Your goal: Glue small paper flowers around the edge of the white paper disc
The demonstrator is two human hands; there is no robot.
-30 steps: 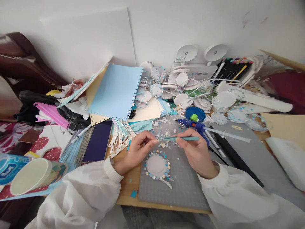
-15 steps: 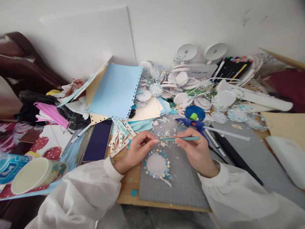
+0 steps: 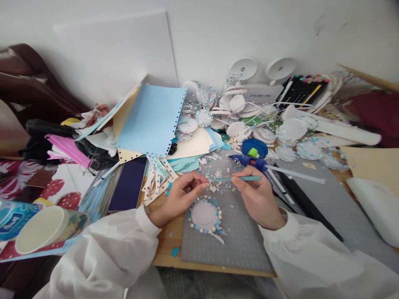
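My right hand (image 3: 257, 197) pinches a slim teal pointed tool (image 3: 249, 178), held almost level over the grey cutting mat (image 3: 240, 245). The tool's thin end points left, toward my left hand (image 3: 183, 193). The left thumb and forefinger are pressed together at that tip; whatever is between them is too small to make out. Below the hands lies a white disc (image 3: 204, 214) ringed with tiny blue, white and cream stars, with a pale strip (image 3: 217, 238) at its lower edge. Loose small stars (image 3: 218, 187) are scattered on the mat behind the tool.
A blue glue gun (image 3: 249, 160) lies behind my right hand, near a blue round lid (image 3: 254, 147). Punched paper sheets (image 3: 149, 120) lean at the back left. White discs (image 3: 237, 103) crowd the back. A paper cup (image 3: 40, 232) stands at the left.
My right fingers have shifted slightly right along the teal tool, exposing more of its thin part. The left hand and the star-ringed disc stay about where they were.
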